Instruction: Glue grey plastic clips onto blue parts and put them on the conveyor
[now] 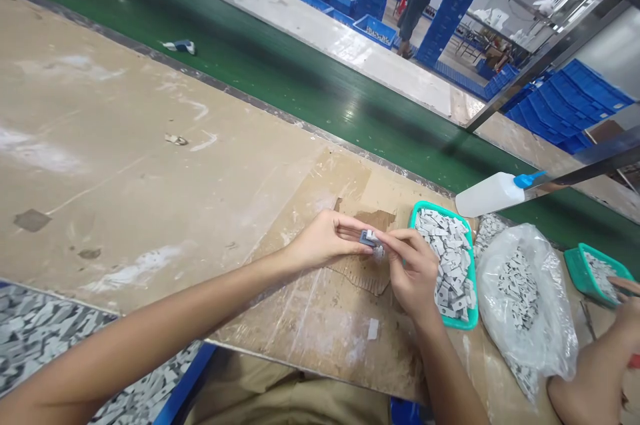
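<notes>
Over the worktable, my left hand (330, 237) pinches a small dark grey part (366, 239) between thumb and fingers. My right hand (414, 268) meets it from the right, fingers closed on a small light grey piece (373, 235) that touches the dark part. The fingertips partly hide how the two fit together. Beneath both hands lies a torn piece of cardboard (357, 281). Just right of my right hand stands a teal basket (474, 291) filled with flat light grey plastic pieces (445, 255).
A clear plastic bag (550, 318) of small parts lies beyond the basket, near a white bottle (490, 194) with a blue nozzle. A co-worker's hand (627, 288) is at another teal basket (575, 271). A green conveyor belt (300, 95) crosses behind. A blue crate (186, 381) of parts sits lower left.
</notes>
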A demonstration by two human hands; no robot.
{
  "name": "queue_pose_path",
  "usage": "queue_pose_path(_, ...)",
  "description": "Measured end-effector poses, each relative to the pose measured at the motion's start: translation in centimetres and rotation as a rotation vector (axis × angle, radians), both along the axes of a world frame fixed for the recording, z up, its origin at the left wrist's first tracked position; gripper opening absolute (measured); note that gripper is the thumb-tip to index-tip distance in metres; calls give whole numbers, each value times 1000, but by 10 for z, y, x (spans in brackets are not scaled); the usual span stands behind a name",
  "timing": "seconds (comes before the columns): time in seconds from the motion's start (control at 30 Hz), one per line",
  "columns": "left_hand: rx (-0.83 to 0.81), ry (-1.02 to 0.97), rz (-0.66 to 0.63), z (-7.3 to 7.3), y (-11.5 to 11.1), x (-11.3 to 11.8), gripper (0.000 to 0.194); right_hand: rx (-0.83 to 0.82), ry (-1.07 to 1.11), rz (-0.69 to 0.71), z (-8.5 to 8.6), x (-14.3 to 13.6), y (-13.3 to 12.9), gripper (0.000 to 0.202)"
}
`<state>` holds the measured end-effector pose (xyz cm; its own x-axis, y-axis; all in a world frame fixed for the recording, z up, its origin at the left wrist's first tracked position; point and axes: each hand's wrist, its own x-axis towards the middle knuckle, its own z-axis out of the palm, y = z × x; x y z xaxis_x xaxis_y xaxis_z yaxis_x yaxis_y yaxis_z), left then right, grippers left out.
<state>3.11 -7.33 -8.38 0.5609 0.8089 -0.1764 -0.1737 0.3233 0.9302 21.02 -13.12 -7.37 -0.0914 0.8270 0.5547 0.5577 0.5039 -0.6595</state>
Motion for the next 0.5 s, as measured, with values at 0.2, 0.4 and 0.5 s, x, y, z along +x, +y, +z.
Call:
queue_pose_path(0.2,10,54,39,-5,-1,0,39,38,-60,35,-1,-1,2,47)
queue_pose_path(0.4,-48,47,56,-3,-1,-1,37,-2,-93,64,-5,1,2,56)
queue_pose_path(0.5,-85,32,40,-3,1,-1,33,-65,-124,92,-6,3,3,53)
